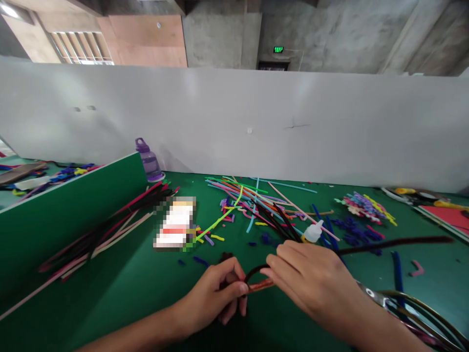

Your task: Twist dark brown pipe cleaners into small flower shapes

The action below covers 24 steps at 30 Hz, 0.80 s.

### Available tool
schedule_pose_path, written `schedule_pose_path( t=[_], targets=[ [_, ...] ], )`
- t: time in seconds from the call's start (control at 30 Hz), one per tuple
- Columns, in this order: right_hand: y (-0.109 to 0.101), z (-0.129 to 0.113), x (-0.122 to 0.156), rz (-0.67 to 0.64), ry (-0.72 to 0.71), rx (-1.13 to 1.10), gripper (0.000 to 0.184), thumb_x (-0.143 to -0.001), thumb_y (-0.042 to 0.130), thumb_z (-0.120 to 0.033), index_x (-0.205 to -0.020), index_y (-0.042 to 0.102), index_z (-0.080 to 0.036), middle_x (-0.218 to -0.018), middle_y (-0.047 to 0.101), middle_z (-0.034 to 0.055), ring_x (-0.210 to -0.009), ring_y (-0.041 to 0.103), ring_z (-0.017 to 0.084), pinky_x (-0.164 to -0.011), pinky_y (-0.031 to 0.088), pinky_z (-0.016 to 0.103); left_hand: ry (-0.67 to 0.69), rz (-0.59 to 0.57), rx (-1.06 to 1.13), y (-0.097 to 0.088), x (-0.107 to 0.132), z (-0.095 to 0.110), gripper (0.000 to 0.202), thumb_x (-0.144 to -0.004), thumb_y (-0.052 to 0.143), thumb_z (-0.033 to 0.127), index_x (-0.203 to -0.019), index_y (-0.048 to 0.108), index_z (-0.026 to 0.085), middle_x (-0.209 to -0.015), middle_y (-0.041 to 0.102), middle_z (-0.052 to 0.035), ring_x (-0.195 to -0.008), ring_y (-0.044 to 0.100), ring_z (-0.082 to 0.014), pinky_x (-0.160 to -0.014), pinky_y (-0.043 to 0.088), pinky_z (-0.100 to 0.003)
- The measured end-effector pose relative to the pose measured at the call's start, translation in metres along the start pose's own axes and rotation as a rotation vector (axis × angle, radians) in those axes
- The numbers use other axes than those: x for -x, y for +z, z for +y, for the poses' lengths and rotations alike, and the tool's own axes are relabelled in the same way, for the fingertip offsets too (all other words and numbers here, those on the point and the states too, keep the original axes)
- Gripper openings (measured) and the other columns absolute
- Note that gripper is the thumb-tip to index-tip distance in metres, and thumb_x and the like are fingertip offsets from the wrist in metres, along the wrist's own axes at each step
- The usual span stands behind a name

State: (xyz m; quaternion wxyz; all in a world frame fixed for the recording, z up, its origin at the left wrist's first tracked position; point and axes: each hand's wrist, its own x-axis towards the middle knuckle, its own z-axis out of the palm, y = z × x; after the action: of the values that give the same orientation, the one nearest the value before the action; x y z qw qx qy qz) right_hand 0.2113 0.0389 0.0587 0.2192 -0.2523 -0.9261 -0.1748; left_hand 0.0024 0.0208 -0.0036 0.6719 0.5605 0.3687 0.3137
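Note:
My left hand is closed in a pinch on one end of a short copper-brown pipe cleaner, low in the middle of the head view. My right hand grips the other end, fingers curled round it. A dark brown pipe cleaner loops up between the two hands and runs out to the right past my right hand. Both hands hover just above the green table.
A heap of coloured pipe cleaners lies behind the hands with a small white glue bottle. Long pink and dark stems lie along a green divider. A purple bottle stands at the white wall. Small twisted pieces sit far right.

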Motion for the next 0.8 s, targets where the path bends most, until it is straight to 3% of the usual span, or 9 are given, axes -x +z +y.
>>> schedule_pose_path(
  t=[0.2,0.43,0.53,0.67,0.8],
  targets=[
    [0.006,-0.016,0.001,0.062,-0.008,-0.064,0.024,-0.089,0.049,-0.016,-0.065,0.051,-0.019,-0.056,0.051,-0.0007,-0.050,0.043,0.015,-0.051,0.018,0.032,0.067,0.178,0.124,-0.007,-0.005,-0.004,0.022,-0.088,0.050,0.034,-0.079,0.039,0.018,-0.058,0.060,0.0020,-0.032,0.039,-0.0028,-0.033,0.020,-0.013],
    [0.035,-0.010,0.011,-0.204,0.172,-0.298,0.033,-0.095,0.040,-0.029,-0.064,0.049,-0.020,-0.053,0.055,-0.0041,-0.046,0.049,0.012,-0.049,0.019,0.030,0.051,0.296,0.349,-0.009,-0.006,0.004,0.024,-0.089,0.052,0.033,-0.076,0.039,0.017,-0.058,0.059,0.0027,-0.035,0.030,-0.0003,-0.035,0.020,-0.012],
    [0.044,-0.006,0.012,-0.279,0.218,-0.373,0.034,-0.093,0.045,-0.032,-0.062,0.051,-0.019,-0.055,0.058,-0.0046,-0.049,0.053,0.010,-0.049,0.022,0.027,0.050,0.281,0.388,-0.008,-0.006,0.006,0.026,-0.086,0.056,0.033,-0.075,0.039,0.018,-0.057,0.059,0.0026,-0.035,0.029,-0.0003,-0.035,0.020,-0.012],
    [0.049,0.000,0.013,-0.285,0.297,-0.474,0.029,-0.092,0.049,-0.029,-0.066,0.059,-0.020,-0.060,0.063,-0.0048,-0.054,0.058,0.010,-0.050,0.029,0.023,0.050,0.221,0.392,-0.007,-0.005,0.005,0.025,-0.087,0.054,0.033,-0.075,0.038,0.019,-0.056,0.059,0.0024,-0.033,0.029,-0.0006,-0.034,0.021,-0.011],
    [0.050,0.002,0.015,-0.351,0.311,-0.738,0.024,-0.089,0.054,-0.024,-0.068,0.064,-0.020,-0.064,0.065,-0.0048,-0.059,0.060,0.009,-0.055,0.037,0.019,0.036,0.132,0.364,-0.008,-0.005,0.000,0.024,-0.088,0.052,0.035,-0.078,0.037,0.019,-0.055,0.060,0.0025,-0.030,0.029,-0.0005,-0.032,0.020,-0.011]
  ],
)
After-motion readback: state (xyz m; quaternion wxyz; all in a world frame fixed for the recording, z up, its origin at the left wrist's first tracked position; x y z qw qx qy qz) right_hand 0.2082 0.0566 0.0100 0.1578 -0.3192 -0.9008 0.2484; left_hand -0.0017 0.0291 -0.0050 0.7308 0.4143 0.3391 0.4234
